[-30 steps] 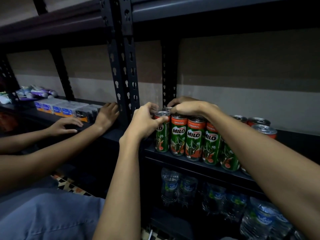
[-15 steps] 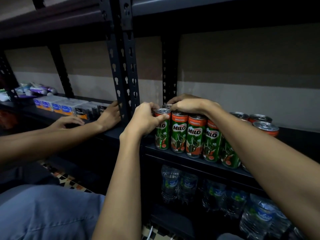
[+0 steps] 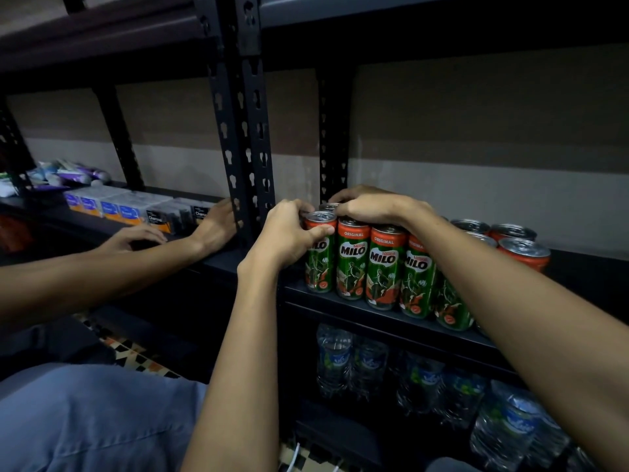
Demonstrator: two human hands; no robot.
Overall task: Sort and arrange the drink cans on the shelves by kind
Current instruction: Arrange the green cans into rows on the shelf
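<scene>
Several green and orange Milo cans [image 3: 384, 267] stand in rows on the dark metal shelf [image 3: 381, 313]. My left hand [image 3: 287, 235] grips the leftmost front can [image 3: 320, 264], thumb across its upper front and fingers curled over its top. My right hand [image 3: 371, 207] lies over the tops of the cans at the left end of the rows, fingers curled down behind them. More cans with silver tops [image 3: 514, 243] stand further right, partly hidden by my right forearm.
Another person's two hands [image 3: 218, 226] rest on the neighbouring shelf to the left, by a row of small boxes [image 3: 129, 209]. A black slotted upright [image 3: 243, 131] divides the bays. Plastic water bottles [image 3: 354, 362] fill the shelf below.
Both my hands keep their hold on the cans. The other person's nearer hand has drawn slightly back along the left shelf; the view has shifted a little.
</scene>
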